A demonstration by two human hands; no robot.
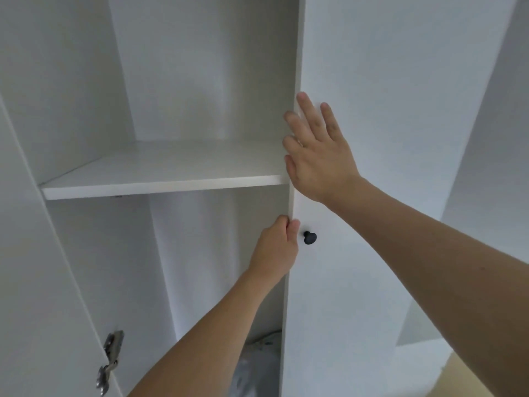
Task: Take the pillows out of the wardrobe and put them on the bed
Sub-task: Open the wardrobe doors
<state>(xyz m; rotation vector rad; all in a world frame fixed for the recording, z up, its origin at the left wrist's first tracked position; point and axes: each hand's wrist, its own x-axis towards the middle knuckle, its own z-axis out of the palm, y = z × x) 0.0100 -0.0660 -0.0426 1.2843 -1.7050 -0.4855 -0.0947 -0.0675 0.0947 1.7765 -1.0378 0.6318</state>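
Observation:
A white wardrobe stands open in front of me, its bare shelf [160, 179] at chest height. My left hand [276, 247] grips the edge of the white right door [372, 196], just left of the black knob [309, 237]. My right hand [317, 156] lies flat on the door's front near its edge, fingers spread. Low in the compartment, a pale pillow with a small dark print [257, 365] shows partly behind my left forearm. The bed is out of view.
The left door [34, 282] is swung open, with a metal hinge [110, 359] at its lower part. A white wall runs at the far right. A tan floor patch [469, 379] shows at the bottom right.

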